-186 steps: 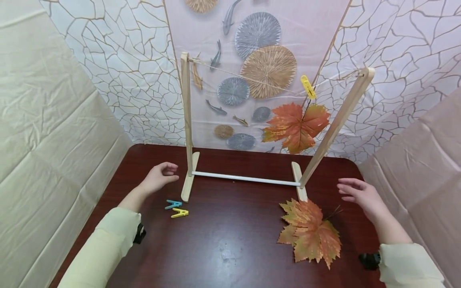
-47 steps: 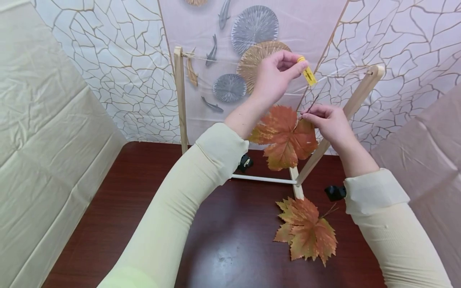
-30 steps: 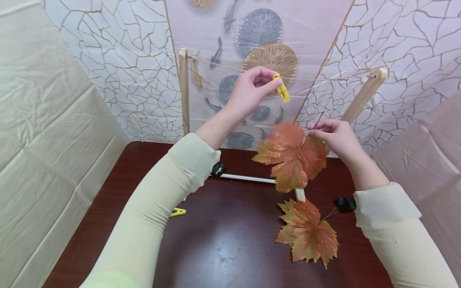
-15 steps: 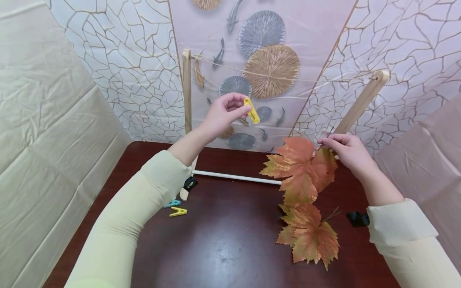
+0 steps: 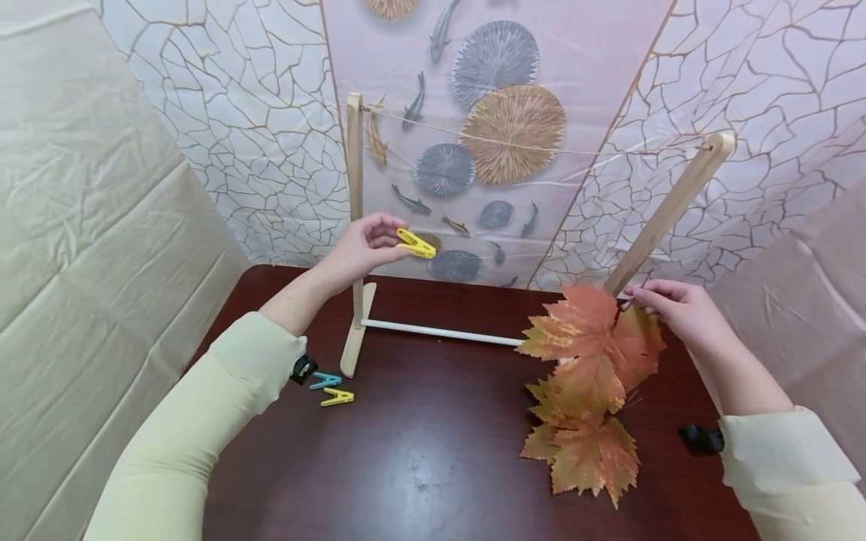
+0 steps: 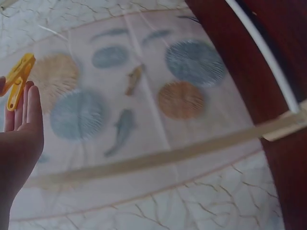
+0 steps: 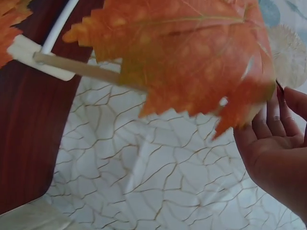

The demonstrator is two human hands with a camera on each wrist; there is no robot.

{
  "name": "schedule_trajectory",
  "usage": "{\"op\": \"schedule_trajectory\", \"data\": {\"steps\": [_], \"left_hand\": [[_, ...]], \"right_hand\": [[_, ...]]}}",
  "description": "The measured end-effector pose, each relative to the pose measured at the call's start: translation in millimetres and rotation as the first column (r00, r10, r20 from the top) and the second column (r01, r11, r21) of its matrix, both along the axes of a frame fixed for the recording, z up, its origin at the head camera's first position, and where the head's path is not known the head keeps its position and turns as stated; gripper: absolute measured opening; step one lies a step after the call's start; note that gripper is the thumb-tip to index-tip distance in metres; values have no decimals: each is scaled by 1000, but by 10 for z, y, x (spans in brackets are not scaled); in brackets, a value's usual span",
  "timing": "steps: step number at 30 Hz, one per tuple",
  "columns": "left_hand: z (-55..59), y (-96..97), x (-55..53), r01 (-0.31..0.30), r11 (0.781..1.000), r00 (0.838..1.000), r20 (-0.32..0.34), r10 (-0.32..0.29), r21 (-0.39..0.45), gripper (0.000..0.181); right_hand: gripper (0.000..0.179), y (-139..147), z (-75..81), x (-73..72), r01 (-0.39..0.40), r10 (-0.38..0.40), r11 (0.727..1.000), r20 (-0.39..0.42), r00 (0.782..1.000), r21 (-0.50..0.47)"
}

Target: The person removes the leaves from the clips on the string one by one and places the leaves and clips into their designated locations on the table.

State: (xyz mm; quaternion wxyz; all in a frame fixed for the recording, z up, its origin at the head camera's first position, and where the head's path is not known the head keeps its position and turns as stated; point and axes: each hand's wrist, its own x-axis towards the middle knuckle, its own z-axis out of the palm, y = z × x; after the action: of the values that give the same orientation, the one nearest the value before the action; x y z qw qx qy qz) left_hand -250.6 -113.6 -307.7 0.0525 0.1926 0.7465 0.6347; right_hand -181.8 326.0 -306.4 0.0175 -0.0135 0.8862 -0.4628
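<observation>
My left hand (image 5: 361,248) pinches a yellow clothespin (image 5: 417,244) by its handle end, in the air near the left post. In the left wrist view the same clothespin (image 6: 20,79) sits between thumb and fingers. My right hand (image 5: 683,312) pinches the thin stem of an orange-red maple leaf (image 5: 585,349), which hangs in front of the right post's foot. The right wrist view shows this leaf (image 7: 192,57) close up. Below it, more leaves (image 5: 588,454) lie on the table, partly covered by the held leaf in the head view.
A wooden stand with a left post (image 5: 355,210), right post (image 5: 670,214) and white crossbar (image 5: 443,332) stands at the back. A string (image 5: 487,140) runs between the post tops. On the table (image 5: 406,458) at left lie a blue clothespin (image 5: 326,381) and a yellow one.
The leaf that hung clipped on the string is now off it, in my right hand, with the clothespin in my left. Both hands have since come down and moved apart.
</observation>
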Motion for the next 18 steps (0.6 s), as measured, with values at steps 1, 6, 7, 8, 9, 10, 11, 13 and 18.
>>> {"op": "schedule_trajectory", "data": {"steps": [1,6,7,8,9,10,11,13,18], "left_hand": [[-31,-46,9,4,1000,1000,12,-4,-8,39],[-203,-266,67,6,995,998,68,1,-95,35],[-241,-310,78,3,993,997,75,6,-117,34],[-282,-353,87,-1,990,997,76,12,-140,34],[-324,-397,94,-4,987,997,81,17,-159,34],[-368,-440,103,-10,983,996,81,25,-181,35],[-413,-481,112,-17,980,996,83,34,-197,35],[-504,-560,129,-28,975,995,86,48,-221,35],[-720,-746,165,-67,962,992,89,94,-265,35]], "right_hand": [[25,30,-24,11,-2,2,1000,8,1000,5],[17,202,-148,86,-15,9,995,64,998,98],[17,236,-174,99,-19,9,992,74,997,126],[18,272,-199,111,-22,10,990,82,997,139],[18,306,-227,121,-27,13,988,89,996,153],[19,338,-253,129,-31,15,987,97,995,158],[20,368,-279,137,-34,18,987,102,995,157],[24,419,-326,151,-39,23,989,111,994,146],[27,495,-425,161,-39,19,990,143,990,133]]}}
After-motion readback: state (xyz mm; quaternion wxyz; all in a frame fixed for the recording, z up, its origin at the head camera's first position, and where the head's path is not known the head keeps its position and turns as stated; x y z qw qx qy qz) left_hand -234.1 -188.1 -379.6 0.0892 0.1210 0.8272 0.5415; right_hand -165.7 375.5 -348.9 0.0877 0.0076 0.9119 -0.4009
